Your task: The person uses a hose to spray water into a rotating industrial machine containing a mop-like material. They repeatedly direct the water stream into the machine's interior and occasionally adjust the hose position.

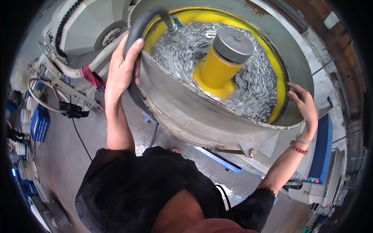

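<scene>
A large round vibratory finishing tub (pixel 202 112) with a worn grey metal rim and yellow lining (pixel 276 66) stands before me. Small silvery pieces (pixel 256 93) fill it, smeared by motion. From its middle rises a yellow column (pixel 219 73) with a grey metal cap (pixel 234 42). My left hand (pixel 122 64) is closed round a thick black hose (pixel 142 29) at the left rim. The hose arches over the edge, its metal nozzle (pixel 172 29) above the pieces. At the right rim, my right hand (pixel 303 103) rests with bent fingers apart near the lining, nothing visible in them.
A grey machine housing (pixel 87 27) with pipes stands behind at the left, a red cloth (pixel 92 77) tied on one pipe. Blue crates (pixel 40 124) sit farther left. A blue panel (pixel 320 149) is at the right. Cables cross the grey floor (pixel 70 151).
</scene>
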Demonstrator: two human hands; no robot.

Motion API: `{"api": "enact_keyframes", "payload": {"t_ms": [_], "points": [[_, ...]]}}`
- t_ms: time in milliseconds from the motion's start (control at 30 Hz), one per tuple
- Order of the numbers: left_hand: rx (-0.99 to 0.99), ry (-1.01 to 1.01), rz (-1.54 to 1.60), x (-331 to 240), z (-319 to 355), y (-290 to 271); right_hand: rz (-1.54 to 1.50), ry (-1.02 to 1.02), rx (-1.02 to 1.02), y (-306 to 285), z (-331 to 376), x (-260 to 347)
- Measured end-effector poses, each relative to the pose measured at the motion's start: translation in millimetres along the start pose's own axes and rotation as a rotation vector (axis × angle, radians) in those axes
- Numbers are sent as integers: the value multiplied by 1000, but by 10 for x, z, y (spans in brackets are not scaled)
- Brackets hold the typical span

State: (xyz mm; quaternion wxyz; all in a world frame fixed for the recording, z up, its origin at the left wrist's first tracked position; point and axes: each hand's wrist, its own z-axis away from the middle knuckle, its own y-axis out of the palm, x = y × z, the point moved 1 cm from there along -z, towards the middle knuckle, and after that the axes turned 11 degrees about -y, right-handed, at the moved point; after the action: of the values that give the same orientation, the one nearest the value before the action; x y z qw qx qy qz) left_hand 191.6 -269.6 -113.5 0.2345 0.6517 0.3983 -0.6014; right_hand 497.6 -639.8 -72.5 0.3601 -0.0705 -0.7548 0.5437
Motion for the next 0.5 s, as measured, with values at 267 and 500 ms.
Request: {"api": "enact_keyframes", "payload": {"t_ms": [267,500], "points": [[32,-11,-22,-13,-7,-45,-24,33,2,-2,13,68],[32,-8,-17,-22,-6,-42,0,27,5,-2,-7,46]]}}
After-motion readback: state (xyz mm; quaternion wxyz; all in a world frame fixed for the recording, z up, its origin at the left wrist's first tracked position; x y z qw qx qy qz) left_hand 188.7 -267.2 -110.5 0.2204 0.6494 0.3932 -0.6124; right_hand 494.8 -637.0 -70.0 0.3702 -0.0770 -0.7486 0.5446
